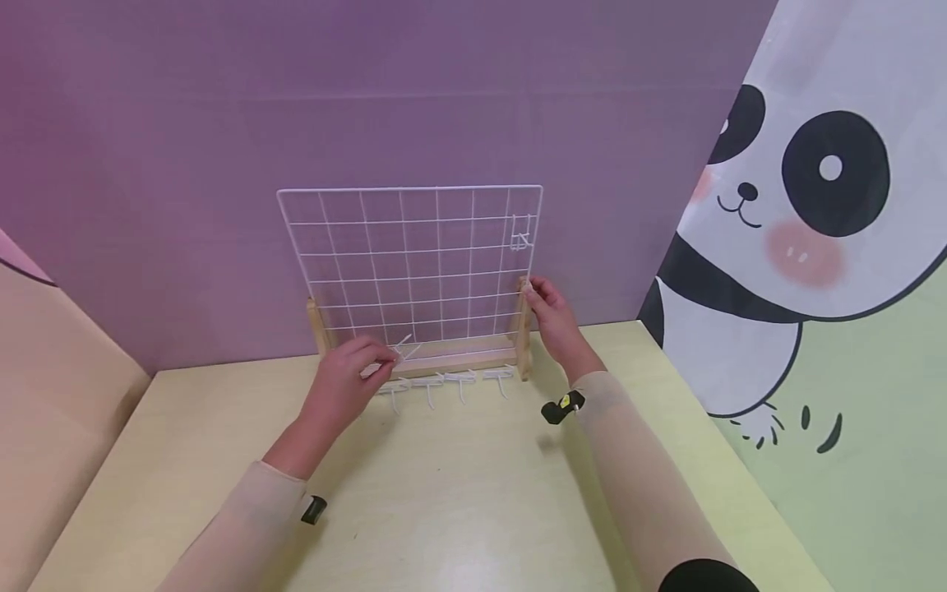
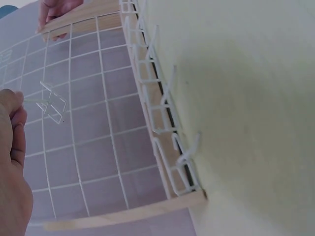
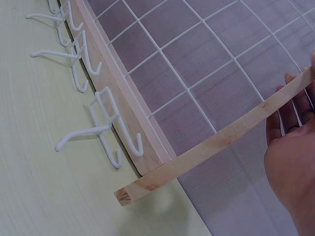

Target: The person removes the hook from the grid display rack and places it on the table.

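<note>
My left hand pinches a white wire hook by its prong, in front of the lower part of a white wire grid. The hook's frame points towards the grid; whether they touch I cannot tell. The grid stands upright in a wooden stand. With its fingers around the upper part of the right wooden upright, my right hand grips the stand at the grid's edge. Another white hook hangs near the grid's top right corner. Several more white hooks lie along the front of the stand's base.
The stand is on a pale wooden table, near its back edge. A purple wall rises right behind it. On the right is a wall with a panda picture.
</note>
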Demonstrator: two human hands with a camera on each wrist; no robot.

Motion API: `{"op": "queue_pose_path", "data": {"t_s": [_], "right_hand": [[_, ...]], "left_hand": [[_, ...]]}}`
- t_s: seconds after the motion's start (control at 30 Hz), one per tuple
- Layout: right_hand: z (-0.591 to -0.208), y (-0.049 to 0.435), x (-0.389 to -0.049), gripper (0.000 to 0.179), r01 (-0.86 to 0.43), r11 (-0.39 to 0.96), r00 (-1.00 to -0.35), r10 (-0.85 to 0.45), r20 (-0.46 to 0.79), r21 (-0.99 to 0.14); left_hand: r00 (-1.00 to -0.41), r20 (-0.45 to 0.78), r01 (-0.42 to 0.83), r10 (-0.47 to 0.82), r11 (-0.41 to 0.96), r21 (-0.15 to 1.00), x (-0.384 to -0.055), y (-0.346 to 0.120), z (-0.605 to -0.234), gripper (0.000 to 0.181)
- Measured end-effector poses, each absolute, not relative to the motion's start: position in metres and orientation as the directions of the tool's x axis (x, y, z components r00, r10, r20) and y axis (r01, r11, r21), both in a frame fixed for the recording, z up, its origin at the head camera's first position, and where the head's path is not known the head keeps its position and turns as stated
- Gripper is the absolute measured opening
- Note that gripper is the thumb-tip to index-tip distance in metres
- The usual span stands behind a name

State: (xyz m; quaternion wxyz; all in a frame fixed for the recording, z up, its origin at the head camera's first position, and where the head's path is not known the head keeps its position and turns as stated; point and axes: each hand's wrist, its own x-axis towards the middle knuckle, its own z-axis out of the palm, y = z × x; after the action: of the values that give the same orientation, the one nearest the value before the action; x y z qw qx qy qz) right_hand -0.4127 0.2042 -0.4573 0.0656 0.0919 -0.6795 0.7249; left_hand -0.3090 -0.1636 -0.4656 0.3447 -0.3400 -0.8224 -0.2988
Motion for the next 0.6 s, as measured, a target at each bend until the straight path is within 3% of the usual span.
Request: {"op": "queue_pose_path", "data": {"t_s": [0.23,0.6], "right_hand": [[-0.459,0.205,-0.415,0.036,-0.199,-0.069,-0.979,-0.034,0.201,-0.978],[-0.457,0.205,-0.414,0.035,-0.188,-0.096,-0.981,-0.032,0.192,-0.977]], "left_hand": [[-0.580,0.731,0.732,0.359,0.623,0.275,-0.301,-0.177,-0.475,0.026],[-0.586,0.729,0.711,0.352,0.655,0.255,-0.293,-0.194,-0.495,0.028]]}}
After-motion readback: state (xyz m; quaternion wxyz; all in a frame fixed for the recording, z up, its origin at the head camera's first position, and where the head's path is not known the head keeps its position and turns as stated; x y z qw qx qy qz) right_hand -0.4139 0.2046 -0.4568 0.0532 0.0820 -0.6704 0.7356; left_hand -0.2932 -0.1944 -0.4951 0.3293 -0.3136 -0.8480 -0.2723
